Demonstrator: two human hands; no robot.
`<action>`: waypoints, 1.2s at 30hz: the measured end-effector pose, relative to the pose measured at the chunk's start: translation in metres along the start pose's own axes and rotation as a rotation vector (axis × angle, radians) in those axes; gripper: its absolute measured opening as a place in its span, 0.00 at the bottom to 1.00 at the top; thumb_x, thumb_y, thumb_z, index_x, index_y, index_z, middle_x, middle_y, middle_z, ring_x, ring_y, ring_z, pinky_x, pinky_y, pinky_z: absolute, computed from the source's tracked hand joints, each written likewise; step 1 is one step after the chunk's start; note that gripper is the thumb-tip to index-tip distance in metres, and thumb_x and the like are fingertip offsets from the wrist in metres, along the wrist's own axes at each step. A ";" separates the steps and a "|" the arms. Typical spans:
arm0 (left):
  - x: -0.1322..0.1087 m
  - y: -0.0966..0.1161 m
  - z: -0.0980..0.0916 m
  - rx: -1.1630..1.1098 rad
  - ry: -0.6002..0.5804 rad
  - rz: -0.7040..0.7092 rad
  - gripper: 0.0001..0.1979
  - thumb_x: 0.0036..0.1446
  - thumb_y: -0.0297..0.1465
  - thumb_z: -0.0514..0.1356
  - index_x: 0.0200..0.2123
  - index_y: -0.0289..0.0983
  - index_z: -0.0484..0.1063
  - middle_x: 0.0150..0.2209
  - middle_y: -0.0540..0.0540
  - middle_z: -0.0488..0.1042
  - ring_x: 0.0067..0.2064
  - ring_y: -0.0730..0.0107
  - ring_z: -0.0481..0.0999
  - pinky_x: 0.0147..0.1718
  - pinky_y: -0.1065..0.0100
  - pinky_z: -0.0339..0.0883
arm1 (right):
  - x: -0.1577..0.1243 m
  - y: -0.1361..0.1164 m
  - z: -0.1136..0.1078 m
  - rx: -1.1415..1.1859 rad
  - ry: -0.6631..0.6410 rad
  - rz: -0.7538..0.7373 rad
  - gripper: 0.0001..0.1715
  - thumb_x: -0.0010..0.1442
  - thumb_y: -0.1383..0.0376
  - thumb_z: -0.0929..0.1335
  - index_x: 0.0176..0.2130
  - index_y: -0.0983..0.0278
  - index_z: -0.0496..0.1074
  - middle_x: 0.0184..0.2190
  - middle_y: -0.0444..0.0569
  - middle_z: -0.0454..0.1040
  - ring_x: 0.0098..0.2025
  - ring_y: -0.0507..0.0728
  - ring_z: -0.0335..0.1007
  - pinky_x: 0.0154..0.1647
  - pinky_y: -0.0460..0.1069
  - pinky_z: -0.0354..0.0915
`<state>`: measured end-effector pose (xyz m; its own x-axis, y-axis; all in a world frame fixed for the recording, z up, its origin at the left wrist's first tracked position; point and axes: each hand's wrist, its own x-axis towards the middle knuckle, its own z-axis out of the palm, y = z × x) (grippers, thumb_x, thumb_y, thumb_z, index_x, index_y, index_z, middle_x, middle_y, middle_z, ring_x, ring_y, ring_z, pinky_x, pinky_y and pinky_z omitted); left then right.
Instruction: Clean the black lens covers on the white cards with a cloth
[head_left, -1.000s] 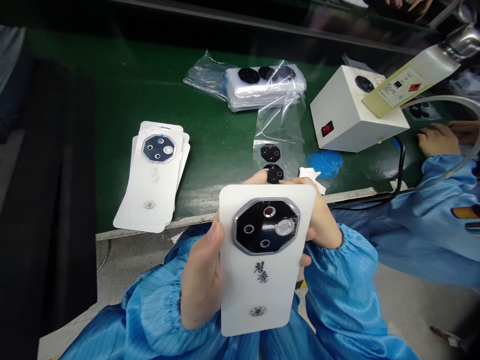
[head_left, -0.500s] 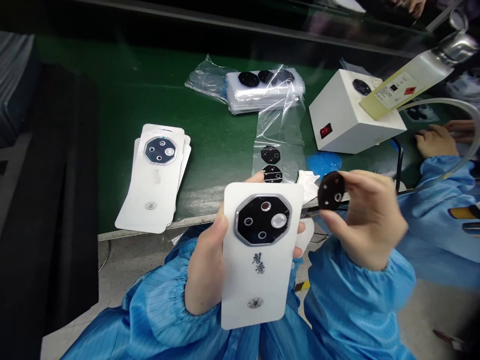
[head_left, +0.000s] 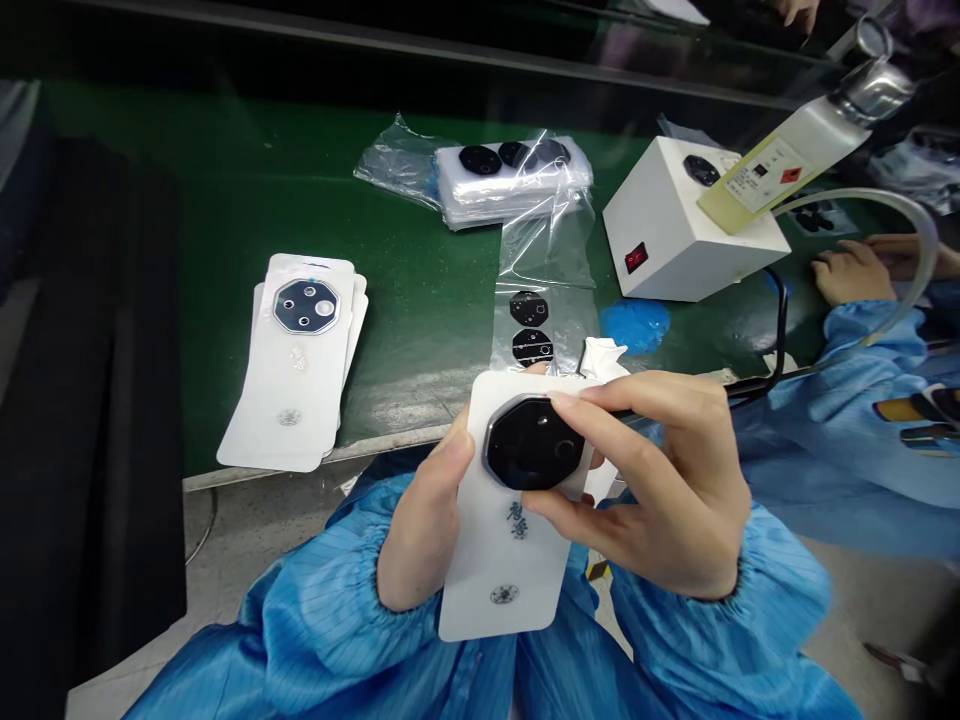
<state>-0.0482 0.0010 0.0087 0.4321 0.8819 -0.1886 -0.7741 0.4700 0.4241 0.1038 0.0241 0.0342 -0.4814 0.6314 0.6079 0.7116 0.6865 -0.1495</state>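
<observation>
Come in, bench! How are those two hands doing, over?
Left hand: gripping white panel. Right hand: pinching black octagonal cover over panel's upper half. No obstruction visible.

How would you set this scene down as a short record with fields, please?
left hand: holds a white panel
right hand: holds a black octagonal cover over the panel's upper part
green bench, left side: overlapping white panels
beyond hands: clear film with two dark octagons
right side: white box, tilted bottle, co-worker's hand
</observation>
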 end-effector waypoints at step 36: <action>-0.001 0.000 -0.003 0.054 -0.005 -0.073 0.25 0.56 0.35 0.55 0.57 0.49 0.59 0.48 0.49 0.74 0.50 0.53 0.72 0.49 0.53 0.64 | -0.008 0.001 -0.002 -0.041 -0.043 0.046 0.27 0.49 0.56 0.72 0.48 0.60 0.66 0.47 0.54 0.64 0.47 0.61 0.64 0.43 0.57 0.67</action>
<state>-0.0502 0.0003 0.0064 0.4892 0.8450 -0.2160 -0.7144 0.5303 0.4565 0.1095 0.0189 0.0306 -0.4689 0.6773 0.5669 0.7534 0.6417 -0.1436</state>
